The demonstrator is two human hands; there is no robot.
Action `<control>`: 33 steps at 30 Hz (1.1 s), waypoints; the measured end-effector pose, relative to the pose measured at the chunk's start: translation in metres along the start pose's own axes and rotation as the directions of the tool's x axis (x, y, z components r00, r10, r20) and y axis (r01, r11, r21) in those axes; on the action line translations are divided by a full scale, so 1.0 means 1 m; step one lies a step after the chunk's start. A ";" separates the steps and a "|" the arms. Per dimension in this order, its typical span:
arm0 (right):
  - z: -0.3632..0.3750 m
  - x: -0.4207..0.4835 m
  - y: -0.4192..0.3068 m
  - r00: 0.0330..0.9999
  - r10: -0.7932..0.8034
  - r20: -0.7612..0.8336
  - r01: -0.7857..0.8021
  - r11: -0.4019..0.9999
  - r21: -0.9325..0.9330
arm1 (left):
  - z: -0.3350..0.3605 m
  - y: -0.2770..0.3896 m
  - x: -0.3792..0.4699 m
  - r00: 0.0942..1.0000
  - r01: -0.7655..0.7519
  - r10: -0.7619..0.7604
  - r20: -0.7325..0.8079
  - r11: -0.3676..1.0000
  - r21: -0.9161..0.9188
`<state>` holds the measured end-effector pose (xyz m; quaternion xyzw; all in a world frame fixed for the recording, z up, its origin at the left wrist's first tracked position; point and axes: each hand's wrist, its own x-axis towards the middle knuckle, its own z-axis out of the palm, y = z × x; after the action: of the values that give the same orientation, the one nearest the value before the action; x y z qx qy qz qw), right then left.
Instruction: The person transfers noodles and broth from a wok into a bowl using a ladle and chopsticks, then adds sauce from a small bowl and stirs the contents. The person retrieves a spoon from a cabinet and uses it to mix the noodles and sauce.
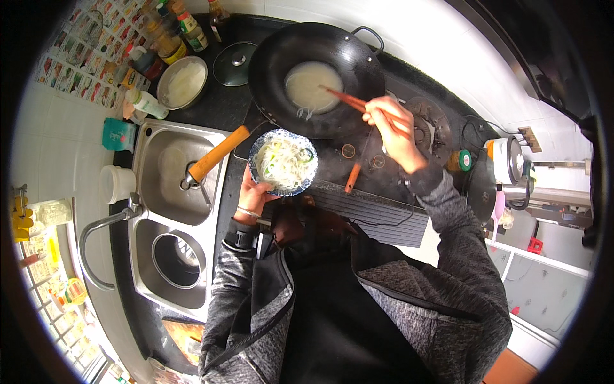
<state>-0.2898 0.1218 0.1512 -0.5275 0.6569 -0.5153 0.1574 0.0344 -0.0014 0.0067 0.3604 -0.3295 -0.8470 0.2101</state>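
Note:
My left hand (254, 196) grips the rim of a blue-and-white patterned bowl (309, 144). White noodles (284, 165) with bits of green fill it. Above the large black wok (268, 62), my right hand (395, 129) holds a pair of reddish-brown chopsticks (352, 101), their tips at the cloudy, pale liquid (312, 84) in the wok's bottom. A few noodle strands (305, 113) cling to the wok's near wall. The wok's wooden handle (219, 154) juts out over the sink, left of the bowl.
A double steel sink (139, 211) with a curved faucet (84, 249) lies at left. Beside the wok are a glass lid (225, 62), a bowl of pale contents (182, 85) and several seasoning bottles (192, 31). A second burner (424, 129) and a wooden-handled utensil (353, 178) are at right.

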 end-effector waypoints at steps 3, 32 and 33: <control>-0.011 0.030 0.036 0.990 -0.140 0.018 0.138 0.938 -0.319 | -0.001 0.000 0.000 0.999 -0.005 0.006 0.031 1.000 -0.021; 0.017 -0.031 -0.009 0.991 0.053 0.125 -0.092 0.939 0.332 | -0.003 -0.003 0.003 0.998 0.011 -0.005 0.065 0.995 -0.104; 0.015 -0.032 -0.014 0.992 0.039 0.120 -0.083 0.919 0.386 | -0.004 -0.003 0.003 0.998 0.010 -0.003 0.067 0.994 -0.108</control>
<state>-0.2591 0.1427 0.1457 -0.4924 0.5476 -0.6007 0.3112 0.0349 -0.0020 0.0011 0.3210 -0.2886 -0.8759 0.2155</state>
